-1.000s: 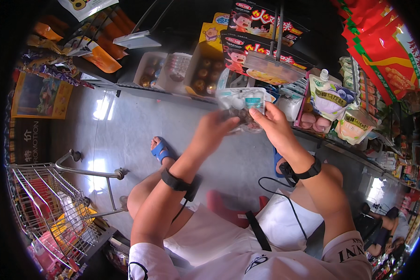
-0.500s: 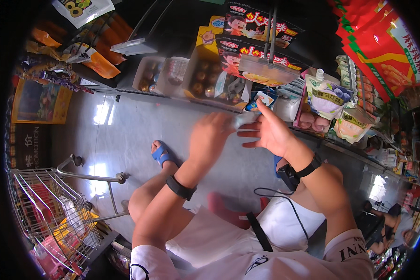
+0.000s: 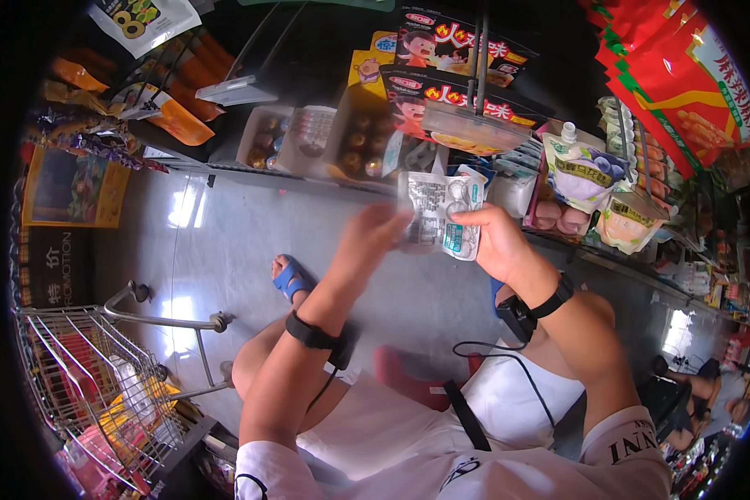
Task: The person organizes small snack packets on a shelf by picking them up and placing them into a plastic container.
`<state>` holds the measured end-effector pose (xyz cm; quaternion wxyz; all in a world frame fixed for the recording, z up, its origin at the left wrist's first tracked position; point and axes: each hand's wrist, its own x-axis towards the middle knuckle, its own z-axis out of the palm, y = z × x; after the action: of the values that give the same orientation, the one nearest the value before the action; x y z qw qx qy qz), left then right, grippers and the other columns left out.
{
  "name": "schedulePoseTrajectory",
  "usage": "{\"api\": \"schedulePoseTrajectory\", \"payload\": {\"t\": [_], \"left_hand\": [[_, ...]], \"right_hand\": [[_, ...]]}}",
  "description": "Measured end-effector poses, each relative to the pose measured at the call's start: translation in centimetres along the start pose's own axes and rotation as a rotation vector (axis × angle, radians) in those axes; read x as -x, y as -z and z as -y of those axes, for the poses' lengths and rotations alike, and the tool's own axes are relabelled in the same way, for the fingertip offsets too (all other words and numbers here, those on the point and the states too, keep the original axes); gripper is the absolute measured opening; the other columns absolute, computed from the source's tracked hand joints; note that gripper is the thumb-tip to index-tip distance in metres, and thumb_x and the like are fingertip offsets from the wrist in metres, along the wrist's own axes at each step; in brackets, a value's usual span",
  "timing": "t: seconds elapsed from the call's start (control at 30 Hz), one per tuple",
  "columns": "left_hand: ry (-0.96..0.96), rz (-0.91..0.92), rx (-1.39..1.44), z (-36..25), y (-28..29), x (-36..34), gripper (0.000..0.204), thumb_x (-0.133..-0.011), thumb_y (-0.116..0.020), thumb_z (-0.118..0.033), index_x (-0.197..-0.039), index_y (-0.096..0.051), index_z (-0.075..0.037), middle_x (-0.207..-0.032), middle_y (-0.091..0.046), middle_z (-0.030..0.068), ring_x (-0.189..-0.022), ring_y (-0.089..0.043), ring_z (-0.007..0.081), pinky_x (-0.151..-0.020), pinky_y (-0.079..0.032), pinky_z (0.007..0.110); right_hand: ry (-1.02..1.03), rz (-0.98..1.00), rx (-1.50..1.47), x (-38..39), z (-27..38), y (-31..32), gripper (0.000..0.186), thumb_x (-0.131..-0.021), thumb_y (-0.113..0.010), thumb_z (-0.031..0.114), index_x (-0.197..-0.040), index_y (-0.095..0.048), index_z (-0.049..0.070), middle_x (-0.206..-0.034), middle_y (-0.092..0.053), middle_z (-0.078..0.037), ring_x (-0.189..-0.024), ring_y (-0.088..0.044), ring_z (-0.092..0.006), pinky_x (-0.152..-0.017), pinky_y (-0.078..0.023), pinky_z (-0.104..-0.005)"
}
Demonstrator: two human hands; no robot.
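A silver and clear flat snack packet (image 3: 429, 215) with green labels is spread upright between my hands, in front of the shelf edge. My right hand (image 3: 507, 246) grips its right side, the thumb on the printed face and the other fingers behind. At the packet's left edge, my left hand (image 3: 367, 246) is closed with its fingertips on the plastic. That hand is blurred and its finger detail is partly lost. What the packet contains cannot be made out.
Beyond the packet, the shelf holds open cartons of round wrapped items (image 3: 362, 142), black and red snack boxes (image 3: 467, 104) and spouted pouches (image 3: 583, 171). Red bags (image 3: 683, 83) hang at right. A loaded wire shopping cart (image 3: 100, 383) stands at lower left. A person (image 3: 704, 396) sits far right.
The packet, blurred and edge-on before, now faces me and sits farther right. My right hand has gone from open, with fingers spread, to gripping it.
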<state>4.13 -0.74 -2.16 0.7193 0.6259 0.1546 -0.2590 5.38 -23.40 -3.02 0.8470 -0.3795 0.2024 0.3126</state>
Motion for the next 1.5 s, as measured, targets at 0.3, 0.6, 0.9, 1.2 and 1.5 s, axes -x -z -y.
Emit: {"api": "schedulePoseTrajectory", "payload": {"t": [0.3,0.6,0.9,1.2,1.5], "left_hand": [[-0.195,0.105,-0.360,3.1,0.9,-1.3,0.031,-0.090,-0.076,-0.018,-0.107,-0.067,0.006,-0.095,-0.070,0.0038,-0.084,-0.061,0.0081,-0.075,-0.050,0.026],[-0.238,0.057,-0.342,2.7,0.7,-0.8,0.032,-0.089,-0.076,-0.018,-0.109,-0.066,0.005,-0.093,-0.069,0.0035,-0.083,-0.060,0.0085,-0.074,-0.050,0.028],[-0.369,-0.047,-0.894,1.6,1.3,0.7,0.051,-0.090,-0.073,-0.036,-0.117,-0.061,0.005,-0.082,-0.071,0.0149,-0.077,-0.071,0.0304,-0.068,-0.053,0.037],[-0.266,-0.220,-1.509,2.3,0.8,2.4,0.050,-0.086,-0.070,-0.045,-0.112,-0.062,-0.003,-0.106,-0.066,0.0121,-0.102,-0.065,0.0265,-0.082,-0.050,0.039],[-0.238,-0.365,-1.506,2.6,0.6,3.0,0.041,-0.082,-0.075,-0.042,-0.103,-0.066,-0.009,-0.098,-0.069,0.0080,-0.095,-0.068,0.0242,-0.080,-0.051,0.037]], "right_hand": [[0.048,0.020,0.083,-0.8,-1.4,1.1,0.026,-0.085,-0.066,0.007,-0.110,-0.067,0.000,-0.108,-0.069,-0.008,-0.099,-0.067,-0.0186,-0.088,-0.053,-0.0341],[0.008,-0.053,0.245,-0.2,-1.4,-0.1,0.023,-0.089,-0.066,0.010,-0.110,-0.066,0.003,-0.106,-0.067,-0.007,-0.098,-0.066,-0.0176,-0.081,-0.057,-0.0369],[-0.118,-0.071,0.451,-0.1,-2.2,-0.4,0.043,-0.094,-0.059,0.011,-0.136,-0.052,0.009,-0.121,-0.061,-0.005,-0.106,-0.063,-0.0222,-0.077,-0.063,-0.0463],[0.023,-0.076,0.745,-4.1,-4.0,-2.7,0.036,-0.097,-0.058,0.009,-0.132,-0.055,0.006,-0.114,-0.065,-0.005,-0.094,-0.065,-0.0158,-0.066,-0.061,-0.0341],[0.481,-0.261,0.878,-16.1,-4.0,-3.7,0.023,-0.095,-0.064,0.011,-0.111,-0.056,-0.003,-0.102,-0.064,-0.011,-0.083,-0.066,-0.0168,-0.062,-0.062,-0.0325]]}}
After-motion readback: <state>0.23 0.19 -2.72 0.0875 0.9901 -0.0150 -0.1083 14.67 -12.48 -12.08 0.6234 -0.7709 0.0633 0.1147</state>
